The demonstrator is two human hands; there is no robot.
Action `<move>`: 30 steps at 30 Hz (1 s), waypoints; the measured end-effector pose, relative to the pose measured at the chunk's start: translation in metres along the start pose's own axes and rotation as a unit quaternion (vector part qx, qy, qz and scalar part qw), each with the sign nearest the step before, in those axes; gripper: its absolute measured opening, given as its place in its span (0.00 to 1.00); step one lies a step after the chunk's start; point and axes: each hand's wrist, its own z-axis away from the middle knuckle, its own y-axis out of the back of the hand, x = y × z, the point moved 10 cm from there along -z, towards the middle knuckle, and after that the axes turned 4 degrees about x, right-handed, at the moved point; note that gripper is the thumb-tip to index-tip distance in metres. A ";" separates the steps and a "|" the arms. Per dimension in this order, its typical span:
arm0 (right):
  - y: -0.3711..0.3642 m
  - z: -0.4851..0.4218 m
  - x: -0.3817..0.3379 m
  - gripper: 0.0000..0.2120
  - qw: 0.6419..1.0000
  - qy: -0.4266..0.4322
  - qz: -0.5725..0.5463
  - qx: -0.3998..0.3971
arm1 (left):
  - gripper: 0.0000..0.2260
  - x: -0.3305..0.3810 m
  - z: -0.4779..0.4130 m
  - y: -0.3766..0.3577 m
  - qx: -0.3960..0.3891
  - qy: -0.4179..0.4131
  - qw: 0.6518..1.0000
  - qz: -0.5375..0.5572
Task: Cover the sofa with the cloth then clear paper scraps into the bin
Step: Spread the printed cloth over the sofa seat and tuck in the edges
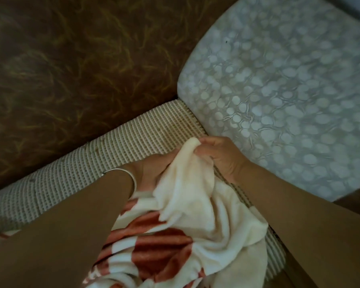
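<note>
Two bare forearms reach in from the lower edge of the head view, and between them lies the cloth (191, 215), a soft fleece blanket, cream on the side turned up near the hands and printed with rust-red shapes and white stripes lower down. It is bunched in loose folds at the front of the seat, with its top edge lifted off the seat between the hands. The left hand (152, 169) has its fingers curled into a fold of the cloth, their tips hidden behind the fabric, and a thin silver bangle (123, 173) sits around that wrist. The right hand (220, 156) is closed on the cloth's upper edge, gripping a raised peak of it between thumb and bent fingers, just beside the left hand. Under both hands runs the seat (112, 146), covered in a beige waffle-weave fabric, most of it bare to the left of the cloth. Behind the seat rises the back of the sofa (71, 59), dark brown with a faint golden streaked pattern. To the right, meeting the seat at a corner just beyond the right hand, is a pale grey padded surface (279, 100) patterned with light round spots; whether it is an armrest or a separate cushion cannot be told.
</note>
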 end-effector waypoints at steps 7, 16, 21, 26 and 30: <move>-0.001 -0.003 0.008 0.23 0.999 -0.040 0.019 -0.028 | 0.28 -0.032 0.018 -0.005 -0.171 0.126 0.977 -0.034; -0.010 -0.009 0.025 0.38 0.922 -0.044 0.372 -0.096 | 0.13 -0.036 -0.006 0.062 0.088 0.088 0.952 -0.279; 0.004 -0.018 0.024 0.35 0.877 -0.021 0.480 -0.004 | 0.13 0.001 -0.018 0.086 0.288 -0.043 0.890 -0.352; 0.029 -0.013 0.018 0.19 0.849 -0.033 0.516 0.104 | 0.17 0.016 -0.021 0.074 0.311 -0.081 0.886 -0.335; -0.011 0.007 0.041 0.19 0.976 -0.086 0.198 -0.006 | 0.16 0.018 -0.030 0.060 0.278 -0.081 0.889 -0.355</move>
